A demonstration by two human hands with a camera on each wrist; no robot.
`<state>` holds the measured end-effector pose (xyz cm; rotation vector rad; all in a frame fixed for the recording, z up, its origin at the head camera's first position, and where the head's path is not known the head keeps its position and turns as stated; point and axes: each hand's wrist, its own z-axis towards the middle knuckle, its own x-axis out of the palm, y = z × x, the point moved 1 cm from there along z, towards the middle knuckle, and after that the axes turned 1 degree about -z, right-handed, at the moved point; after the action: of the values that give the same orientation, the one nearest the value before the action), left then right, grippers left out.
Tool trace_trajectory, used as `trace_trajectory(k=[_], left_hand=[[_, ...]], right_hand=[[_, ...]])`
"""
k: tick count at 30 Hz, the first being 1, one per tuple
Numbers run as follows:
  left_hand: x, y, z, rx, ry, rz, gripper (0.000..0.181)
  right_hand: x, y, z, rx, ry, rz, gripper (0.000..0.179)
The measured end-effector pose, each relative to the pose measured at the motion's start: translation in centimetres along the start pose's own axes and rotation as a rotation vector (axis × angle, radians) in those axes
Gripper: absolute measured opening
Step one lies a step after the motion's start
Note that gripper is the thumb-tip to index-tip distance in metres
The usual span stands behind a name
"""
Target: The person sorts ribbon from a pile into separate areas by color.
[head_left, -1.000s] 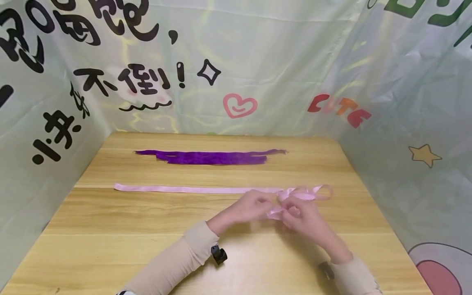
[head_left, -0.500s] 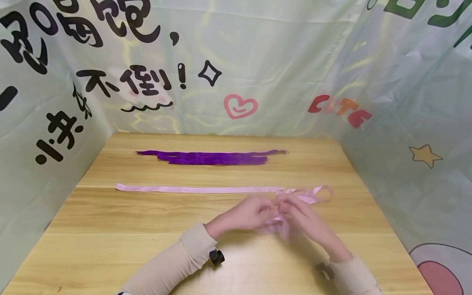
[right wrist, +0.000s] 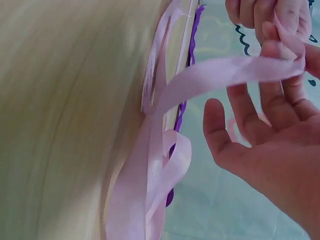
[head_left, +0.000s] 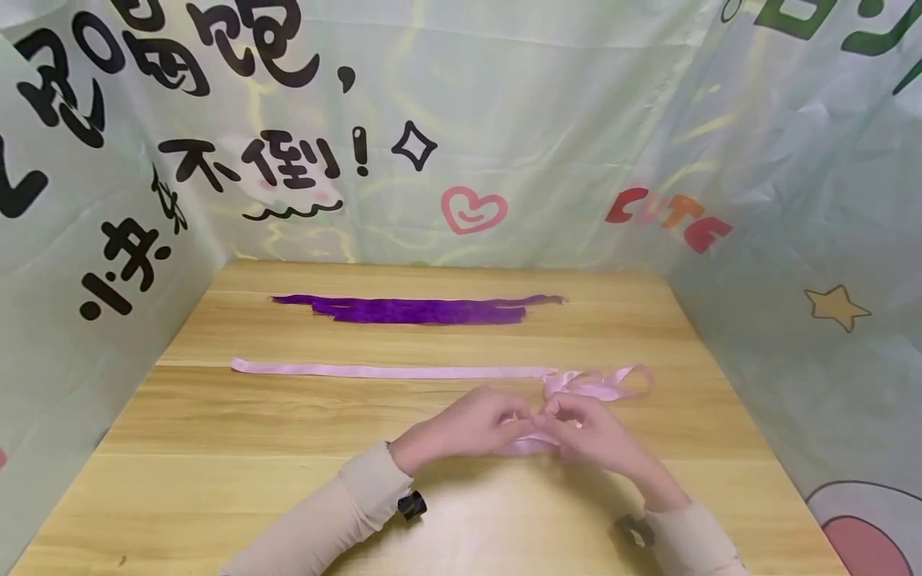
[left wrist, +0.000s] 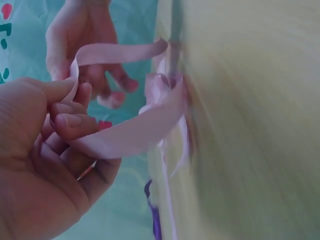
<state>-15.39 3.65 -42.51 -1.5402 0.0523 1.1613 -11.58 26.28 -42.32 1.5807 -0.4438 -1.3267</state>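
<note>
Pink satin ribbon runs between both hands. My left hand (head_left: 464,424) pinches it between thumb and forefinger, and a loop of ribbon (left wrist: 135,135) curves away below those fingers in the left wrist view. Fingertips of my right hand (head_left: 605,436) meet the left ones and pinch the same ribbon (right wrist: 215,75), which arches toward the table in the right wrist view. Just beyond the hands lies a loose, looped bunch of pink ribbon (head_left: 598,387). Fingers hide the exact spot where the ribbon is held.
A straight length of pink ribbon (head_left: 389,371) stretches leftward across the wooden table (head_left: 288,496); whether it joins the bunch I cannot tell. Farther back lie several purple strips (head_left: 425,310). A printed cloth (head_left: 547,104) stands around the table's back and sides.
Both hands have shifted slightly nearer the person and their fingertips have come together. The ribbon between them, blurred half a second ago, is steadier. The camera view has turned slightly left.
</note>
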Motion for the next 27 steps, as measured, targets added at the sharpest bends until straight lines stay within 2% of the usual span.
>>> trace_trajectory(k=[3,9,12,14,17,20,23,27], left_hand=[[-0.7,0.2,-0.8,-0.008,-0.006,-0.007,0.024],[-2.7,0.9,-2.6,-0.039,-0.019,0.018,0.029],[-3.9,1.3,-3.7,-0.058,-0.03,0.03,0.031],[-4.7,1.5,-4.5,-0.07,-0.029,0.037,0.031],[-6.0,2.0,-5.7,-0.088,-0.034,0.047,0.029],[-7.4,2.6,-6.9,-0.115,-0.058,0.062,0.026],[-8.9,3.3,-8.1,-0.15,-0.093,0.063,0.024],[-10.6,4.6,-9.9,-0.195,-0.146,0.071,0.024]], right_hand=[[0.0,-0.1,0.1,-0.048,0.015,0.002,0.017],[-0.2,-0.3,0.2,-0.03,0.064,-0.057,0.008],[-0.3,-0.5,0.5,-0.055,0.083,-0.088,0.009],[-0.5,-0.6,0.6,-0.096,0.067,-0.114,0.009],[-0.7,-0.6,0.8,-0.158,0.002,-0.188,0.011],[-0.8,-0.5,1.1,-0.186,-0.041,-0.234,0.012],[-0.8,-0.3,1.4,-0.158,-0.038,-0.224,0.013],[-0.8,0.1,1.8,-0.058,-0.036,-0.182,0.011]])
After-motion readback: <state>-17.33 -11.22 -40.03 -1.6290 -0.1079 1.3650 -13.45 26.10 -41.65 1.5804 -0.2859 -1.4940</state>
